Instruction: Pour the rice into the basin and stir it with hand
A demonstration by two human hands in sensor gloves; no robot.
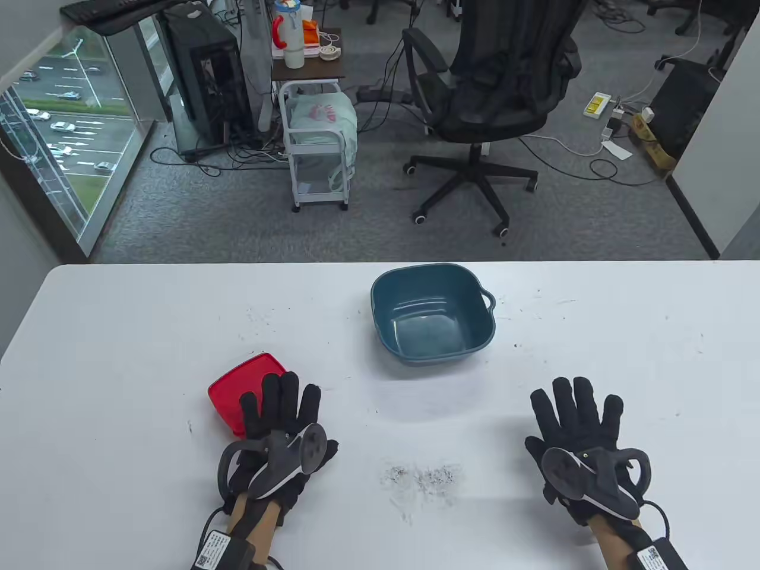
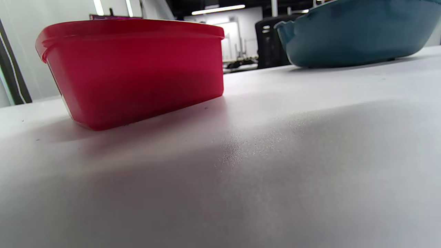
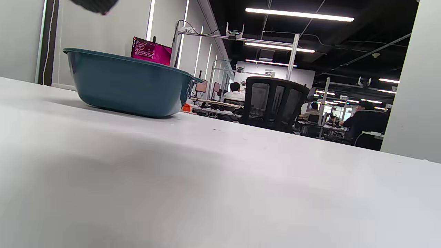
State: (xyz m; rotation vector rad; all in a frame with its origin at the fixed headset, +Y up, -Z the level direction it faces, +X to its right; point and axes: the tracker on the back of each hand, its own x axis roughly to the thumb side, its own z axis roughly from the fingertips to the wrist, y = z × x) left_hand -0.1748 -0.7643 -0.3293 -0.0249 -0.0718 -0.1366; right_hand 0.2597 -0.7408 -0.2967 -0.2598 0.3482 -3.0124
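A dark teal basin (image 1: 433, 313) stands on the white table (image 1: 119, 356) past the middle; I see no rice in it. It also shows in the left wrist view as the basin (image 2: 355, 34) and in the right wrist view as the basin (image 3: 127, 86). A red lidded container (image 1: 240, 386) sits at front left, also seen as the red container (image 2: 134, 69). My left hand (image 1: 279, 409) lies flat, fingers straight, its fingertips over the container's near part. My right hand (image 1: 579, 415) lies flat on the table at front right, fingers spread, holding nothing.
Dark smudges (image 1: 424, 478) mark the table between my hands. Beyond the table's far edge stand a black office chair (image 1: 487, 101) and a white trolley (image 1: 317, 148) on the floor. A fingertip (image 3: 96, 5) shows at the top of the right wrist view.
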